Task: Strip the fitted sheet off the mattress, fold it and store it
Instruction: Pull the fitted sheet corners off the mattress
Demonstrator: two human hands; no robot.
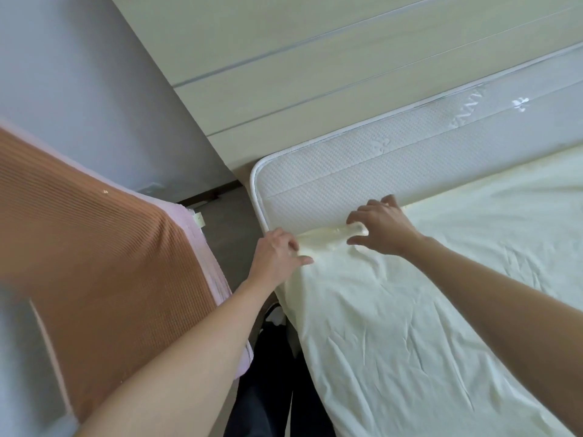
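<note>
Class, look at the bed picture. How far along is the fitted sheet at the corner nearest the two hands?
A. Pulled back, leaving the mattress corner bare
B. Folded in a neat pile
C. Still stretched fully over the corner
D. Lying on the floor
A: the pale yellow sheet is bunched between the left hand and right hand, with the white mattress corner bare beyond it.

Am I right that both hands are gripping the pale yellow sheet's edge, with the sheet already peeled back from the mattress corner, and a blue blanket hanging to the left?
Not quite: the blanket is orange-brown, not blue, as the head view shows. The rest holds: the left hand and right hand grip the edge of the sheet, which is peeled back from the mattress corner.
</note>
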